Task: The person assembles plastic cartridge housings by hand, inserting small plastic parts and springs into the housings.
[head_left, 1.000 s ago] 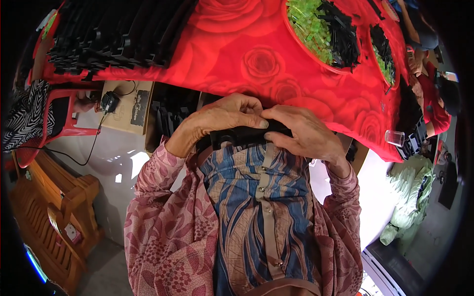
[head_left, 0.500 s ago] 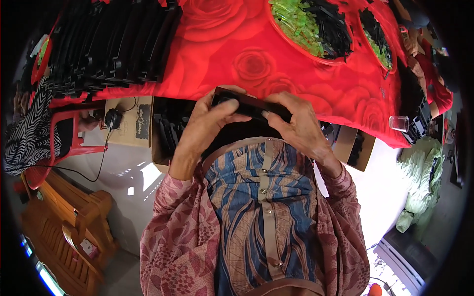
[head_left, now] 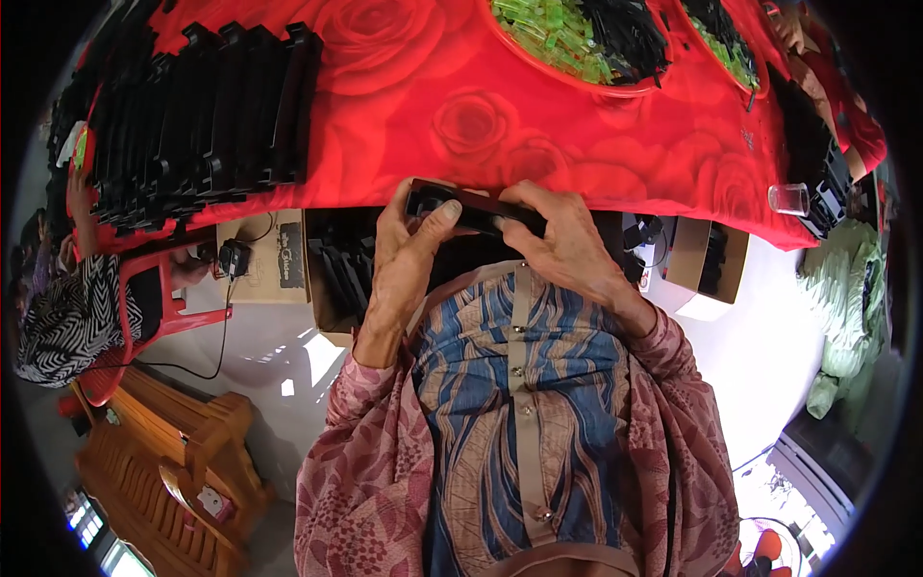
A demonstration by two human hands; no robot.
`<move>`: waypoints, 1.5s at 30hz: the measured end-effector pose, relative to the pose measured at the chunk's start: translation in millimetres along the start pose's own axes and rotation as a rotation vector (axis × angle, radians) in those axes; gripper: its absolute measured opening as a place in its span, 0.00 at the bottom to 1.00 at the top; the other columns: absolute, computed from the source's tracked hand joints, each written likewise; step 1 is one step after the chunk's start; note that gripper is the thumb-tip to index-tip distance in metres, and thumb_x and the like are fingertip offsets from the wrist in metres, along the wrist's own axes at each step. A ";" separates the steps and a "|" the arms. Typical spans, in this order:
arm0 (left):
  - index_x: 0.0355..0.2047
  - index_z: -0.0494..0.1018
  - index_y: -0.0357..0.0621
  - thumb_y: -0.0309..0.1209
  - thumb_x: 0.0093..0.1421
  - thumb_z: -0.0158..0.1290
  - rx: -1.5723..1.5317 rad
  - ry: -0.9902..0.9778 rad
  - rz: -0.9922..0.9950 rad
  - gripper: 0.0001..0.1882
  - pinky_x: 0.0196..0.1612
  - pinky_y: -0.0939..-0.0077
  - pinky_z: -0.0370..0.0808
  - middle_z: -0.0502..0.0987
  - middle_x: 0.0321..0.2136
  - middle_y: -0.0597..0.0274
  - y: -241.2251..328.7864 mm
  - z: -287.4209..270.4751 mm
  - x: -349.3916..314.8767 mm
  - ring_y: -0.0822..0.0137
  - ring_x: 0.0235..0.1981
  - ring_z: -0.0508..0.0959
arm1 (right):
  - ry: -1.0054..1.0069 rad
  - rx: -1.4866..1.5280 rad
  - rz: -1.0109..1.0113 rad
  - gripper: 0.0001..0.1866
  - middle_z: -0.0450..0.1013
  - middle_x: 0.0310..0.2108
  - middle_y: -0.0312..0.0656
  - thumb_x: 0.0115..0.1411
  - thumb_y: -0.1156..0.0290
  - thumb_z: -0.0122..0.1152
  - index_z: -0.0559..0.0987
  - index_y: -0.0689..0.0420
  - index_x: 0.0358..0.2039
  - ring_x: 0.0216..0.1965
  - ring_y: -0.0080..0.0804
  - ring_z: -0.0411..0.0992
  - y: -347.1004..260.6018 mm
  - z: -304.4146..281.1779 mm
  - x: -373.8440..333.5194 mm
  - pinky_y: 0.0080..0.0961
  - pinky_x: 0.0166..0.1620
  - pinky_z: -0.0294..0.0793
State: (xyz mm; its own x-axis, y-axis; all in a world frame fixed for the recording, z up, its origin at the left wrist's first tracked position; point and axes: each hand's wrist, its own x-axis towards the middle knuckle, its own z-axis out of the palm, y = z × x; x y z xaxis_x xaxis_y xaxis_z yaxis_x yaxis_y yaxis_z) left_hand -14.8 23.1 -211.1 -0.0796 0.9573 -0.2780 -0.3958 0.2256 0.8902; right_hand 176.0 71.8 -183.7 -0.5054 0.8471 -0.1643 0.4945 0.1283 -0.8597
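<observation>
Both my hands hold one long black plastic part (head_left: 473, 207) level at the near edge of the red table. My left hand (head_left: 409, 240) grips its left end, thumb pressed on the upper face. At the other end, my right hand (head_left: 567, 236) has its fingers wrapped over the part and its thumb against the near side. Fingers cover much of it, so its full shape is hidden. On the table to the left, similar-looking black plastic parts (head_left: 216, 115) stand packed in a dense row.
A red rose-patterned cloth (head_left: 404, 125) covers the table. Round red trays (head_left: 630, 91) at the far right hold green and black pieces. A clear cup (head_left: 788, 199) sits near the right edge. Below are open cardboard boxes (head_left: 694, 255); another person (head_left: 72, 327) sits at left.
The whole view has shifted somewhat. Both hands keep hold of the black part, which now lies a little more level. My left thumb still presses on it.
</observation>
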 end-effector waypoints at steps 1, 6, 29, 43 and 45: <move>0.47 0.68 0.33 0.32 0.61 0.58 0.015 0.013 -0.002 0.19 0.43 0.73 0.80 0.77 0.36 0.55 -2.7 -0.8 0.5 0.66 0.37 0.80 | 0.005 0.003 0.004 0.10 0.72 0.22 0.47 0.58 0.74 0.59 0.76 0.65 0.39 0.21 0.28 0.69 3.2 3.1 0.2 0.27 0.25 0.66; 0.47 0.68 0.33 0.31 0.61 0.58 -0.024 0.054 -0.070 0.19 0.42 0.74 0.79 0.77 0.36 0.55 -7.7 -2.0 0.6 0.65 0.36 0.81 | 0.004 0.003 -0.091 0.11 0.72 0.23 0.47 0.59 0.73 0.59 0.76 0.65 0.40 0.22 0.29 0.70 29.4 14.2 4.2 0.28 0.25 0.67; 0.42 0.72 0.34 0.29 0.59 0.62 0.279 0.116 0.100 0.15 0.36 0.78 0.75 0.79 0.34 0.59 9.4 33.6 -34.0 0.73 0.34 0.77 | 0.067 0.163 0.054 0.17 0.75 0.25 0.55 0.54 0.66 0.57 0.76 0.65 0.39 0.28 0.46 0.75 11.8 19.6 -19.1 0.38 0.35 0.72; 0.46 0.69 0.36 0.31 0.62 0.56 -0.119 0.117 0.052 0.16 0.40 0.73 0.78 0.77 0.35 0.59 9.0 14.3 3.6 0.67 0.36 0.80 | -0.065 -0.013 -0.096 0.19 0.77 0.37 0.52 0.61 0.67 0.63 0.74 0.64 0.49 0.39 0.36 0.77 1.4 -25.3 -3.7 0.31 0.42 0.75; 0.47 0.67 0.33 0.31 0.63 0.55 -0.125 0.102 0.055 0.17 0.42 0.70 0.79 0.77 0.35 0.56 10.8 10.2 4.6 0.64 0.36 0.80 | -0.063 0.011 -0.113 0.20 0.77 0.34 0.56 0.60 0.65 0.62 0.74 0.64 0.48 0.36 0.50 0.78 5.3 -25.3 -2.1 0.38 0.39 0.75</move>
State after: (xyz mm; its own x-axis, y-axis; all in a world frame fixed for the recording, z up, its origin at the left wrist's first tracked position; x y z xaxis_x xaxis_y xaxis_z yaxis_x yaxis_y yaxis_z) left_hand -10.0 31.8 -199.1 -0.1937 0.9429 -0.2710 -0.4983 0.1434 0.8551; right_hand 197.6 83.7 -175.7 -0.6014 0.7932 -0.0959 0.4240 0.2152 -0.8797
